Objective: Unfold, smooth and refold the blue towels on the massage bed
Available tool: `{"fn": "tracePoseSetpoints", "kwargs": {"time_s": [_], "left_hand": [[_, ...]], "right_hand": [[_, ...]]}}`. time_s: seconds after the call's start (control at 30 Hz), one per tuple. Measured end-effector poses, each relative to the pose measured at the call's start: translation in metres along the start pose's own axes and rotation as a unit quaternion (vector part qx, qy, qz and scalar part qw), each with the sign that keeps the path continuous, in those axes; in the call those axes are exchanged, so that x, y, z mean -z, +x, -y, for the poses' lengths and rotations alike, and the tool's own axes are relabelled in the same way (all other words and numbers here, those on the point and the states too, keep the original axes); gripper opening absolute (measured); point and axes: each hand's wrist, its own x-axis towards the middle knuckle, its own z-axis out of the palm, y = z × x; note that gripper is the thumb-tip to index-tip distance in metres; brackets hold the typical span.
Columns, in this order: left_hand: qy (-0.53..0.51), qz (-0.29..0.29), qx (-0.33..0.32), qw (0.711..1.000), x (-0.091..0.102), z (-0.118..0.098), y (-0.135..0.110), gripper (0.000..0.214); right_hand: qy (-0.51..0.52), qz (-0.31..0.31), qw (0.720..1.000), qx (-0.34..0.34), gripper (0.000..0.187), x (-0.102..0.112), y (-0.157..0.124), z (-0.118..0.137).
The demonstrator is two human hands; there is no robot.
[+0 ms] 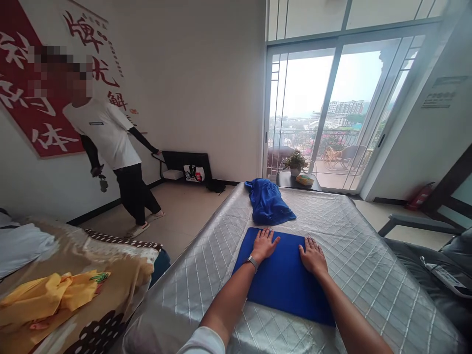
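A flat blue rectangular board or mat (285,280) lies on the silver quilted cover (365,231) of the table before me. My left hand (264,243) rests flat near its far left corner, fingers outstretched, a band round the wrist. Near the far right corner my right hand (312,255) is pressed down the same way, its fingers slightly apart. Neither hand holds anything. Beyond them, at the table's far end, a crumpled blue cloth (271,201) lies apart from the blue piece. Whether the piece is a board or folded cloth I cannot tell.
A person (114,132) in a white shirt stands at the left by a black bench (188,162). Closer on the left, yellow cloth (55,292) lies on a covered surface. A small table with a potted plant (296,161) stands beyond; a dark armchair (409,223) is at right.
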Motion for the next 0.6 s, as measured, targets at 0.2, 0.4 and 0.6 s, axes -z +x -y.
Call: {"fn": "tracePoseSetpoints", "kwargs": {"time_s": [0.2,0.4,0.6], "left_hand": [[0.039,-0.012,0.078,0.996,0.016,0.058,-0.014,0.073],[0.053,-0.022,0.087,0.995,0.012,0.062,-0.014,0.076],[0.055,-0.021,0.086,0.995,0.008,0.065,-0.012,0.074]], "right_hand": [[0.002,-0.003,1.000,-0.005,0.069,0.002,-0.002,0.002],[-0.005,0.023,1.000,-0.002,0.068,0.019,0.006,0.002],[0.010,-0.006,1.000,0.013,0.061,0.016,0.007,-0.009]]}}
